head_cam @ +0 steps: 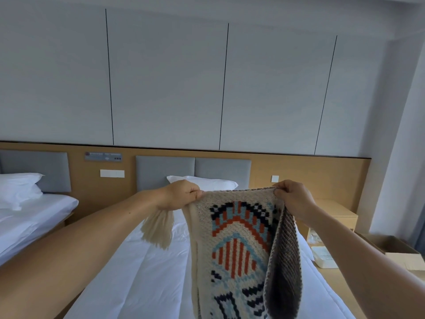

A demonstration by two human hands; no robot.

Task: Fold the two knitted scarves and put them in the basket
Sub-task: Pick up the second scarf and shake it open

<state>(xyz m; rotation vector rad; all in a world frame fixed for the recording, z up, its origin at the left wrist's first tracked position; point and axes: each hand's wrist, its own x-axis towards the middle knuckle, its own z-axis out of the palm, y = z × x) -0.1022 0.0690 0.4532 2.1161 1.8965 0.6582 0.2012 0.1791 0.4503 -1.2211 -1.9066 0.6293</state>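
A cream knitted scarf (232,245) with orange, blue and navy patterns hangs in the air over the bed, doubled over at the top. My left hand (179,195) pinches its upper left corner, and a cream fringe (158,229) dangles below that hand. My right hand (294,199) pinches the upper right corner. A grey-brown knitted layer (285,261) hangs along the scarf's right side; I cannot tell whether it is the scarf's back or the second scarf. No basket is in view.
A white-sheeted bed (149,272) with a pillow (207,181) lies below the scarf. A second bed (34,210) stands at the left. At the right are a wooden nightstand (338,215), a white container (324,256) and a cardboard box (397,252).
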